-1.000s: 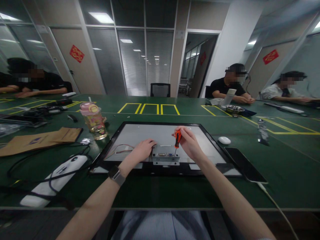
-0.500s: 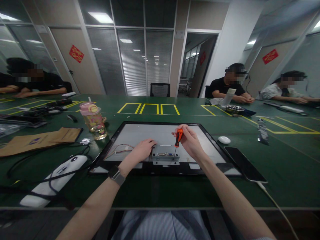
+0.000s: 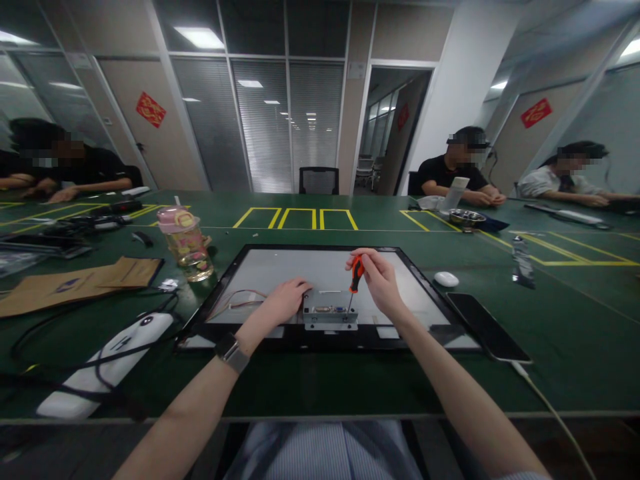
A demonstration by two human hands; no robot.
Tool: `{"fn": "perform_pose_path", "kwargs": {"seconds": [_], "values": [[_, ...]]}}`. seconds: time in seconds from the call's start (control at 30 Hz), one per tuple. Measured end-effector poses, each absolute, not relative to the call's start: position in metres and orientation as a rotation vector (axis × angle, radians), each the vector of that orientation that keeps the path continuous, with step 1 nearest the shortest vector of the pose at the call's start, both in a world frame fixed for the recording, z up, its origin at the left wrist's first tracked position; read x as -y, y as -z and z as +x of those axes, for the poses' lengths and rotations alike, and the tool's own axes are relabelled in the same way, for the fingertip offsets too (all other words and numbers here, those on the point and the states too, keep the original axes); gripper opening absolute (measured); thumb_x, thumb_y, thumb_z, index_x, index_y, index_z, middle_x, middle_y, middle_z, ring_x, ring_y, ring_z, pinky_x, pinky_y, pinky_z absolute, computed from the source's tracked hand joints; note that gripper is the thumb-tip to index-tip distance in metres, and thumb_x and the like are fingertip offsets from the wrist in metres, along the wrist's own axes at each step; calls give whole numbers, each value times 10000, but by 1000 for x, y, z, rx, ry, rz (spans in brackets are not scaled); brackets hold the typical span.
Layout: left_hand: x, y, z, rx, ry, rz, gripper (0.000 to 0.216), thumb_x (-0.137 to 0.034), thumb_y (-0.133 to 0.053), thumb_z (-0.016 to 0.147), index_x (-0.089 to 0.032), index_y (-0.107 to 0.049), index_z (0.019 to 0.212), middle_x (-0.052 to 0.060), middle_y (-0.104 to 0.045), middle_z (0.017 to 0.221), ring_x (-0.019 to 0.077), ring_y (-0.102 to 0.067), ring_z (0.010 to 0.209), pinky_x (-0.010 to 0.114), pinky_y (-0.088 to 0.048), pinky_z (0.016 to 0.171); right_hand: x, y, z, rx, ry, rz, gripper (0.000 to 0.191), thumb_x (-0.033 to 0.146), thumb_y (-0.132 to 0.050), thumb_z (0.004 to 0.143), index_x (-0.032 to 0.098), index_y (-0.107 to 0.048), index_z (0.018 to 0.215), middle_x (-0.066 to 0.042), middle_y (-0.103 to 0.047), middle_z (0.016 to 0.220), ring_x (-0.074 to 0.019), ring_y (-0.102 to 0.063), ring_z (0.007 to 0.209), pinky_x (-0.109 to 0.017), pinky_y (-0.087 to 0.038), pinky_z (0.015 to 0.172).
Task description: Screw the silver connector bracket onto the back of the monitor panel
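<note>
A screwdriver (image 3: 358,268) with an orange and black handle is in my right hand (image 3: 379,277), which is closed around the grip. Its thin shaft points down, with the tip at the right end of a grey metal bracket (image 3: 331,319) bearing connector ports. My left hand (image 3: 287,298) lies palm down, fingers stretched out to the bracket's left end. Beneath both hands is a flat display panel (image 3: 320,265), with a pale grey back and a black frame. Thin wires (image 3: 240,293) run across the panel left of my left hand.
To the left are a drink bottle (image 3: 184,241), a brown paper bag (image 3: 75,283) and a white power strip (image 3: 107,363) with black cables. A phone (image 3: 486,327) on a charging cable and a white oval case (image 3: 446,279) lie right. Other people sit across the green table (image 3: 320,390).
The view has shifted slightly. My right hand and the screwdriver stay nearly in place, the handle tilted a little differently. My left hand keeps its place at the bracket.
</note>
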State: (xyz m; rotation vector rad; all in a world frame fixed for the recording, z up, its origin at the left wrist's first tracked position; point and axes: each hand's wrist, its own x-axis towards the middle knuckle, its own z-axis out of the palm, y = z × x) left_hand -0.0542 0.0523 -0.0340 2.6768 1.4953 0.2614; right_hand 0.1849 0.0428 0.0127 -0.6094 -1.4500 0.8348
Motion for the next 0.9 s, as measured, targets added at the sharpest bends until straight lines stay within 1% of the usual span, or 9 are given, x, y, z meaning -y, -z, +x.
{"fn": "perform_pose_path", "kwargs": {"seconds": [0.07, 0.2, 0.27, 0.37, 0.47, 0.53, 0.63, 0.73, 0.9], "values": [[-51, 33, -54, -1496, -259, 2674, 463, -91, -364, 926, -164, -556, 1341, 138, -558, 1379, 230, -570, 1218, 368, -431, 1060, -44, -14, 186, 1443, -867, -592, 252, 456, -554, 935, 237, -678, 918, -37, -684, 847, -197, -659, 831, -364, -540, 784], [-52, 33, -54, -1509, -242, 2663, 458, -97, -356, 934, -165, -556, 1341, 132, -549, 1394, 225, -568, 1227, 354, -426, 1063, -48, -15, 191, 1480, -876, -591, 161, 414, -680, 856, 257, -691, 823, -14, -673, 883, -183, -656, 868, -369, -537, 849], [-53, 34, -55, -1500, -245, 2665, 456, -99, -355, 936, -164, -558, 1339, 132, -552, 1388, 224, -570, 1225, 353, -430, 1058, -48, -16, 195, 1509, -903, -594, 131, 389, -696, 851, 272, -717, 906, -10, -691, 913, -175, -671, 877, -368, -542, 856], [-53, 33, -54, -1499, -245, 2667, 454, -98, -355, 936, -163, -560, 1337, 134, -560, 1375, 224, -573, 1217, 357, -434, 1057, -45, -22, 200, 1571, -955, -595, 243, 388, -671, 879, 270, -706, 1089, -36, -738, 957, -195, -699, 923, -393, -560, 868], [-51, 31, -53, -1511, -226, 2667, 453, -95, -355, 936, -152, -557, 1336, 138, -569, 1363, 225, -573, 1217, 356, -433, 1059, -37, -34, 205, 1705, -974, -586, 249, 385, -627, 917, 234, -697, 1101, -67, -750, 999, -215, -712, 968, -425, -566, 906], [-49, 29, -52, -1520, -223, 2667, 452, -95, -359, 936, -159, -554, 1338, 134, -562, 1375, 227, -570, 1223, 357, -432, 1062, -31, -42, 206, 1800, -1044, -544, 265, 365, -626, 922, 242, -674, 1152, -72, -732, 1090, -210, -719, 981, -431, -566, 930], [-48, 27, -51, -1533, -216, 2659, 444, -103, -368, 940, -172, -554, 1337, 130, -549, 1393, 233, -567, 1230, 365, -433, 1064, -22, -48, 207, 1889, -1082, -526, 288, 328, -629, 921, 251, -642, 1198, -91, -684, 1195, -224, -720, 998, -441, -596, 888], [-49, 28, -52, -1529, -211, 2651, 439, -110, -370, 943, -165, -554, 1338, 136, -552, 1386, 238, -561, 1239, 372, -434, 1066, -18, -46, 206, 1910, -959, -593, 262, 302, -630, 916, 238, -648, 1169, -94, -686, 1127, -229, -716, 975, -431, -611, 848], [-52, 34, -53, -1524, -232, 2660, 442, -111, -375, 938, -175, -554, 1337, 125, -550, 1389, 233, -559, 1242, 367, -436, 1063, -22, -32, 207, 1873, -544, -681, 207, 284, -739, 825, 246, -706, 1026, -55, -627, 952, -195, -648, 863, -365, -612, 777]]}}
